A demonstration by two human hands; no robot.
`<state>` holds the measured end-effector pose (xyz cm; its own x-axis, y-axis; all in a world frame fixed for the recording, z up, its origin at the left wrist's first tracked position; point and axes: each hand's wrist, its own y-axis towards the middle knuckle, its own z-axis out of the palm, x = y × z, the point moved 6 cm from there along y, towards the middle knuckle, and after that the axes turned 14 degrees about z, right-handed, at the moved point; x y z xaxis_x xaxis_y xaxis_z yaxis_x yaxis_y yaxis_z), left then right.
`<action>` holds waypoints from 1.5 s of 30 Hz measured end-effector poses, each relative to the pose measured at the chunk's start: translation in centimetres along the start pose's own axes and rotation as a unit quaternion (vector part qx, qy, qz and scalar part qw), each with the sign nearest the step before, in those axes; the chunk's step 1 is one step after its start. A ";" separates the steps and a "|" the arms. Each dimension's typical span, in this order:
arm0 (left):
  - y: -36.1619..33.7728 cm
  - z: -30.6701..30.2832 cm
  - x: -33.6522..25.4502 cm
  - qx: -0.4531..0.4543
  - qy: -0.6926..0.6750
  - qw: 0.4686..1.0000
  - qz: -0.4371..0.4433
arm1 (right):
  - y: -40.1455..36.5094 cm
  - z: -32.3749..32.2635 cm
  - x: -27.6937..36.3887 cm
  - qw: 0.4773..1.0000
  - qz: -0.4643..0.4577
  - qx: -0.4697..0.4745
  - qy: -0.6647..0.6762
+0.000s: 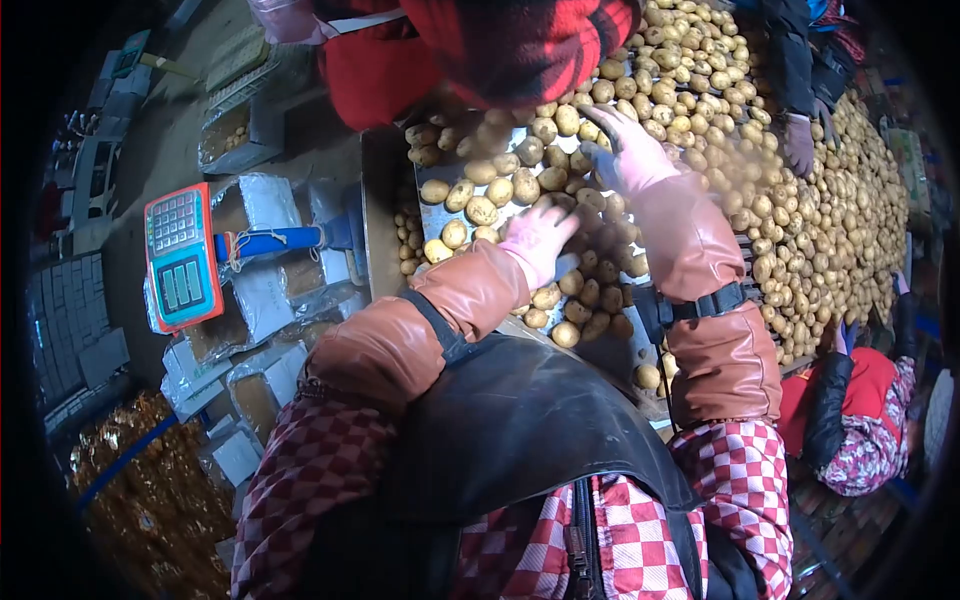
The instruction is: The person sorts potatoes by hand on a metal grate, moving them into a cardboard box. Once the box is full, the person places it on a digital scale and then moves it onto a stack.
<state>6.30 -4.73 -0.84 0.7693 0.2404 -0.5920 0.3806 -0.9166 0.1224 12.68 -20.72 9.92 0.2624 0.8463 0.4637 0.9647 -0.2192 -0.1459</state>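
My left hand point(539, 243), in a pink glove, lies over the potatoes point(481, 210) on a pale sorting surface point(437, 218). Its fingers are apart and somewhat blurred, and no potato shows clearly gripped in it. Farther forward and to the right, my right hand point(636, 153) wears a pink and grey glove. Its fingers reach left with gaps between them, at the edge of the bigger potato heap point(800, 240). Darker potatoes point(590, 285) sit in shadow between my forearms. Brown sleeve covers point(700, 240) wrap both forearms.
A scale display point(180, 255) on a blue post stands at left, beside plastic-lined boxes point(265, 290). Opposite me is a person in a red-and-black checked garment point(520, 45). Other workers' gloved hand point(799, 145) and red vest point(868, 390) appear along the heap at right.
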 end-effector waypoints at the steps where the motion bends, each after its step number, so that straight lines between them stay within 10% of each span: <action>1: -0.5 -0.4 -1.0 0.002 0.001 1.000 0.019 | -0.5 1.0 -0.1 1.000 0.000 0.001 0.002; 5: -1.1 -3.5 -1.3 -0.096 0.012 0.987 0.125 | -6.3 5.3 -2.8 0.981 0.122 -0.063 -0.135; 9: -0.7 -9.2 5.0 -0.221 0.177 0.956 -0.077 | -15.5 8.5 -6.6 0.996 0.082 0.004 -0.046; 13: 3.4 -8.6 6.3 -0.071 0.156 0.957 -0.234 | -20.6 6.7 -8.4 0.985 0.149 -0.071 -0.039; 18: 1.3 -4.8 1.7 0.013 0.189 0.980 0.062 | -23.8 5.8 -11.2 0.961 0.243 -0.100 0.091; 24: 0.6 -7.5 2.6 0.127 0.224 0.965 -0.042 | -29.4 7.6 -16.3 0.838 0.379 -0.211 0.331; 32: -1.6 -4.6 -1.2 0.101 0.091 0.975 0.178 | -27.3 4.6 -11.5 0.897 0.301 -0.183 0.267; 35: -5.6 -5.2 1.0 0.091 0.075 0.984 0.134 | -28.4 6.6 -12.0 0.805 0.418 -0.036 0.421; 38: -6.9 -4.9 2.6 0.172 0.133 0.976 -0.025 | -25.1 5.7 -6.5 0.887 0.309 0.095 0.330; 41: -5.1 -3.8 -0.7 0.103 0.106 0.984 0.097 | -20.6 10.3 -9.7 0.878 0.363 0.094 0.298; 42: -4.6 -4.5 -2.9 0.060 0.115 0.976 0.173 | -19.2 12.9 -13.6 0.786 0.433 0.081 0.433; 45: -5.2 -5.0 0.6 0.103 0.143 0.981 0.083 | -16.0 6.5 -12.0 0.935 0.284 -0.050 0.207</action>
<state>7.36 1.82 2.16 0.9354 0.1353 -0.3267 0.1491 -0.9887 0.0176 -6.01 -24.19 1.03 0.6996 0.3237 0.6370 0.6583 -0.6387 -0.3983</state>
